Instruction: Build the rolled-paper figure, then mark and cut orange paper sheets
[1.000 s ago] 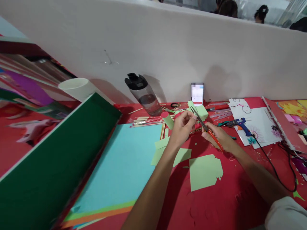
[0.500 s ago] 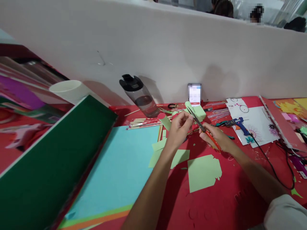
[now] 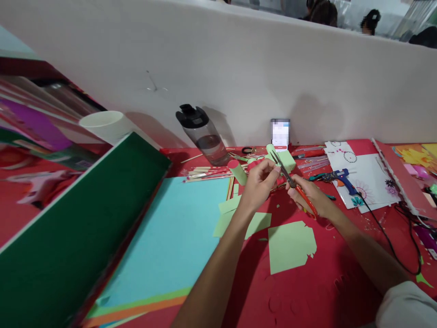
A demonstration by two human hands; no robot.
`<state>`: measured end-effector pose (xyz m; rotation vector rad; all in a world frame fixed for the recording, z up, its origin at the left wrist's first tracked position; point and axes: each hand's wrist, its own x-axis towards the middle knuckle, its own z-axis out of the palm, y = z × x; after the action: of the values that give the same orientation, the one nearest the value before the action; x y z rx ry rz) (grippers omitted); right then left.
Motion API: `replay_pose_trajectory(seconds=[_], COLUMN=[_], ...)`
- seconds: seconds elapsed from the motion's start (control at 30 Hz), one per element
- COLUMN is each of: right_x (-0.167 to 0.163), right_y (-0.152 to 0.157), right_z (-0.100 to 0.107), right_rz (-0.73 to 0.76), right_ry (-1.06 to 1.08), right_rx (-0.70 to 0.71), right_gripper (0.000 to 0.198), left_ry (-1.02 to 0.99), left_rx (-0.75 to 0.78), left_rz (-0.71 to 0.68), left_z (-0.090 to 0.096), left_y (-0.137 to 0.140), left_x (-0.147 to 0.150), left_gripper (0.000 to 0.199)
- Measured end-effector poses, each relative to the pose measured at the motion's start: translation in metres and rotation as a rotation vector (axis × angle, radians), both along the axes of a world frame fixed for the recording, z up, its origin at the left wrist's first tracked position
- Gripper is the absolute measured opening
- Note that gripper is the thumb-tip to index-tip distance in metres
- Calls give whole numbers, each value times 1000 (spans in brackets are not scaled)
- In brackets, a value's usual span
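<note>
My right hand (image 3: 312, 197) is closed around a pair of scissors (image 3: 303, 197) with orange-red handles. Their blades point up and to the left, slightly parted, beside the fingertips of my left hand (image 3: 260, 182). That hand pinches a small piece of green paper (image 3: 278, 168), mostly hidden by the fingers. Below the hands lies a light green paper sheet (image 3: 290, 248) with a ragged, cut right edge. More green paper pieces (image 3: 257, 224) lie under my left forearm. Just behind my left hand stands a green paper roll (image 3: 238, 171) with a pinkish-red top.
A blue sheet (image 3: 177, 228) covers the left, beside a dark green board (image 3: 85, 228). A tilted-looking water bottle (image 3: 206, 139), thin sticks (image 3: 208, 174) and a lit phone (image 3: 280, 134) stand or lie toward the white wall. At right is a blue glue gun (image 3: 344, 180) with its cord.
The view has shifted slightly, so most things appear a little farther right. Both hands keep nearly the same pose, with the scissors still beside the left fingertips.
</note>
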<state>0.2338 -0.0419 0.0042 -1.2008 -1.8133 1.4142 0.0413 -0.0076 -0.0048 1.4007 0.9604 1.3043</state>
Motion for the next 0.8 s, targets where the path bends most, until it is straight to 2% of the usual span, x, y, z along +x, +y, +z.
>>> replay_pose_trajectory(seconds=[0.43,0.8], right_x=[0,-2], right_y=[0,-1], right_z=[0,3], right_rz=[0,-5], right_ry=[15,-4], right_rx=[-18,19], right_gripper=[29,32], left_ry=[25,54], left_rx=[9,37], left_rz=[-15,-4], left_z=[1,1], left_y=[0,1], left_x=[0,1], left_gripper=[36,33])
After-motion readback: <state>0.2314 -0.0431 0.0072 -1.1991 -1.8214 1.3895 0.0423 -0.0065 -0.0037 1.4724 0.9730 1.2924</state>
